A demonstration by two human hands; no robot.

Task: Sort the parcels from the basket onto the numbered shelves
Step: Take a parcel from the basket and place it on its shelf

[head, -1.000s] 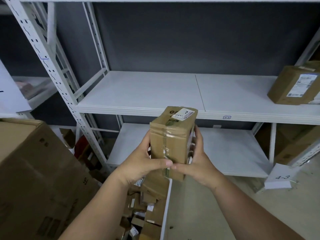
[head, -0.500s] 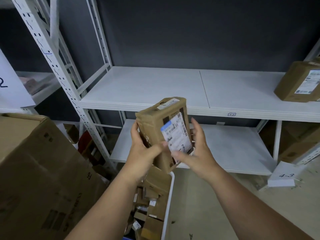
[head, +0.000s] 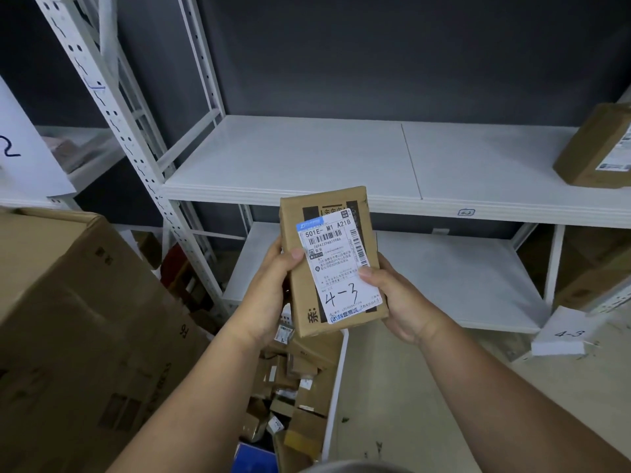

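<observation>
Parcel [head: 333,261]: brown cardboard box, held upright between both hands, label side facing the camera. White shipping label [head: 339,268] covers most of the front; printed "501E- M1 A21B" over a barcode, handwritten "4-3" near the bottom.

Left hand [head: 269,295]: grips the parcel's left edge, thumb lying across the front by the label's left side, other fingers hidden behind the box.

Right hand [head: 397,298]: holds the lower right corner, thumb pressed on the label's right edge, palm under the box.

Basket [head: 336,387]: white-rimmed, directly below the hands, filled with small brown parcels.

Upper shelf [head: 341,158]: white, beyond and above the hands; small tag [head: 466,212] on its front lip, up and right of the right hand, reads "4-2".

Second box [head: 596,148]: brown, labelled, on the upper shelf, far right of the hands, partly cut off by the frame.

Lower shelf [head: 454,278]: white, behind the parcel and right hand.

Sign [head: 563,336]: white card marked "4-3", low, right of the right hand, beside the lower shelf's corner.

Carton [head: 78,336]: large, brown, left of the left forearm.
</observation>
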